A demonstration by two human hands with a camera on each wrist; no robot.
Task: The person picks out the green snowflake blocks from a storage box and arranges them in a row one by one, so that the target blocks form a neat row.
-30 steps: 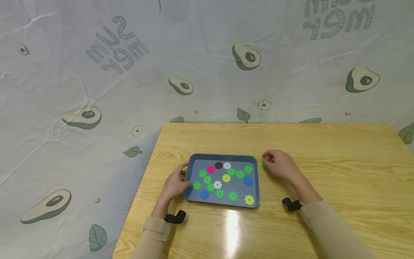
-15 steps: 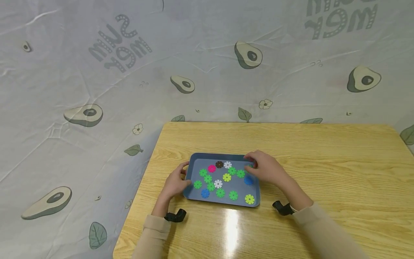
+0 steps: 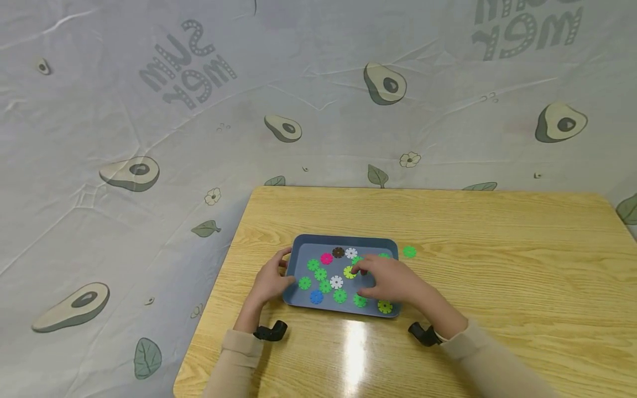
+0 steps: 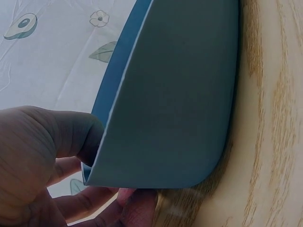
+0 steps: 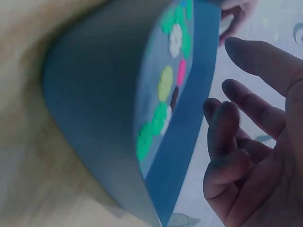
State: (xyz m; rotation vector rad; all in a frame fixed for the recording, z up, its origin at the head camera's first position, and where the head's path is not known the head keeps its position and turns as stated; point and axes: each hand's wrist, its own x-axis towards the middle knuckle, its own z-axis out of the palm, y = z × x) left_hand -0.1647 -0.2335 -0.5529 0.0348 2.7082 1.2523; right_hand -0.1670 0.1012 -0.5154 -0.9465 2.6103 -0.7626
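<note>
A grey-blue tray (image 3: 343,240) lies on the table with several notched plastic discs flat in it. Green discs (image 3: 313,265) are the most common, along with white (image 3: 336,282), yellow (image 3: 385,307), blue (image 3: 316,297), pink (image 3: 326,258) and brown (image 3: 338,252) ones. My left hand (image 3: 271,282) grips the tray's left end; in the left wrist view its thumb hooks over the wall (image 4: 165,104) and the fingers are outside. Above the tray's right half hovers my right hand (image 3: 390,279), thumb and fingers apart, holding nothing. It hides some discs.
Just outside the tray's right wall, one green disc (image 3: 410,252) lies on the wooden table (image 3: 497,265). Behind the table hangs a pale cloth (image 3: 318,138) printed with avocados. Each wrist wears a small black camera (image 3: 423,334).
My right hand let go of a green disc on the table right of the tray, then moved left over the tray. The left hand keeps its grip on the tray.
</note>
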